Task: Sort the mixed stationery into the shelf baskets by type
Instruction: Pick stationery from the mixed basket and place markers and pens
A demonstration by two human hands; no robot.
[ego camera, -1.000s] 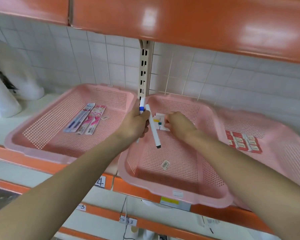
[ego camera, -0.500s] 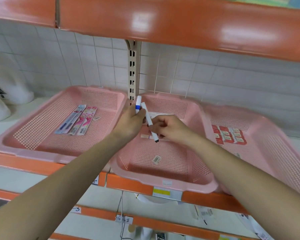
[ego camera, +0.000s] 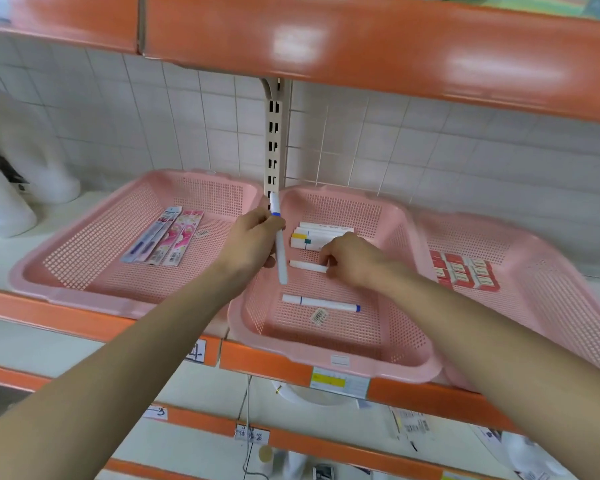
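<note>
Three pink mesh baskets stand side by side on the shelf. My left hand [ego camera: 253, 242] grips a white marker [ego camera: 280, 252] with a blue band, held upright over the left rim of the middle basket [ego camera: 329, 358]. My right hand [ego camera: 352, 259] pinches the end of a second white marker [ego camera: 307, 266] lying on that basket's floor. A third white marker with a blue cap [ego camera: 321, 303] lies nearer the front, beside a barcode sticker [ego camera: 318, 316]. Several white markers [ego camera: 314, 235] are stacked at the back. The left basket [ego camera: 84, 289] holds packaged pens [ego camera: 163, 240]; the right basket [ego camera: 541, 306] holds red-and-white eraser packs [ego camera: 465, 271].
An orange shelf [ego camera: 361, 39] hangs low overhead, with a slotted upright [ego camera: 274, 147] on the tiled wall behind the baskets. White containers [ego camera: 11, 188] stand at the far left. Orange shelf edges with price labels [ego camera: 338, 379] run below.
A white marker with a blue cap now lies near the front of the middle basket. My right hand has gone from my left hand's marker to one on the basket floor.
</note>
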